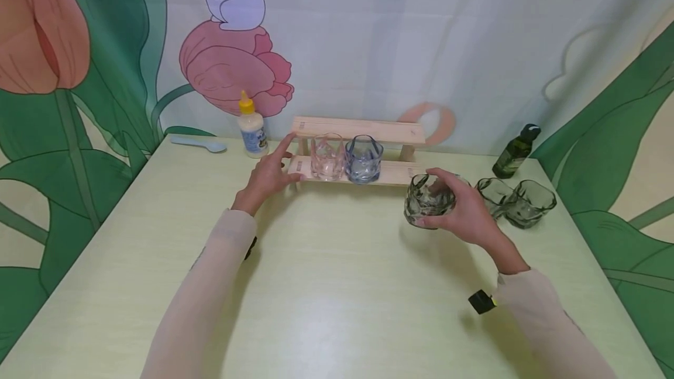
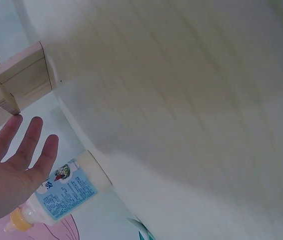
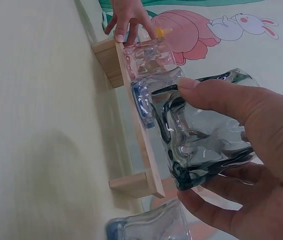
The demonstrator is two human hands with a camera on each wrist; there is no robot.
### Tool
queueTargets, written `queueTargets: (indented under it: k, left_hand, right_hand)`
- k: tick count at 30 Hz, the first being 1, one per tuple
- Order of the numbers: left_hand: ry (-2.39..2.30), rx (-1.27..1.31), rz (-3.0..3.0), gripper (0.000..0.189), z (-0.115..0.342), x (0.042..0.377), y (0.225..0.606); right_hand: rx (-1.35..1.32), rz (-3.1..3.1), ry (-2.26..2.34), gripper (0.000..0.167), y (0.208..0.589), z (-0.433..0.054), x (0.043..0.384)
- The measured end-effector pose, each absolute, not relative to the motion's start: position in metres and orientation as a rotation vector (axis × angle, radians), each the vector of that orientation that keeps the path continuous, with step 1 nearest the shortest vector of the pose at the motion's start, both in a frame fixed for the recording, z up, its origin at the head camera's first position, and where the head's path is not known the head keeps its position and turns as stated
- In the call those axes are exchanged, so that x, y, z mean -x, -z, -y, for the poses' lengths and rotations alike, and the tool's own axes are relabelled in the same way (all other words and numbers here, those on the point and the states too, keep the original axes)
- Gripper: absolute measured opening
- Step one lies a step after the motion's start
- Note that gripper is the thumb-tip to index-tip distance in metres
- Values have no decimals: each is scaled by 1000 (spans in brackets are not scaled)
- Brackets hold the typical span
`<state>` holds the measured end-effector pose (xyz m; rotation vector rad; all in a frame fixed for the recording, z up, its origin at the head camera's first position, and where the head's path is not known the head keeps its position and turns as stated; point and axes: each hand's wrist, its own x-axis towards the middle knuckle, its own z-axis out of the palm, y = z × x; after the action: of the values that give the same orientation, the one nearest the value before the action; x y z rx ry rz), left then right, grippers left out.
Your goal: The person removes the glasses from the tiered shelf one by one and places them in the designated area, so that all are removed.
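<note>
One chunky smoky-grey glass tumbler is gripped in my right hand, near that end of the long pale-wood two-tier rack running crosswise between my hands; my left hand just touches the other end, fingers uncurled.

The right hand grips a smoky glass near the wooden rack, which bears a pink glass and a blue glass. The left hand touches the rack's left end (a yellow-capped bottle stands nearby).

Soft shadows, faint glare on tabletop
</note>
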<state>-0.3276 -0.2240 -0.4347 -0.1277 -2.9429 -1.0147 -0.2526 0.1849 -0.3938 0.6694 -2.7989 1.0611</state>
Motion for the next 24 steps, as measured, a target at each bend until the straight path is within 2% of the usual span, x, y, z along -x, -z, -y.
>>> queueTargets:
  k: [24]
  left_hand:
    - [1037,116,2944,101,223,327,434]
  right_hand:
    - [-517,2819,-994,92,430,-221,235]
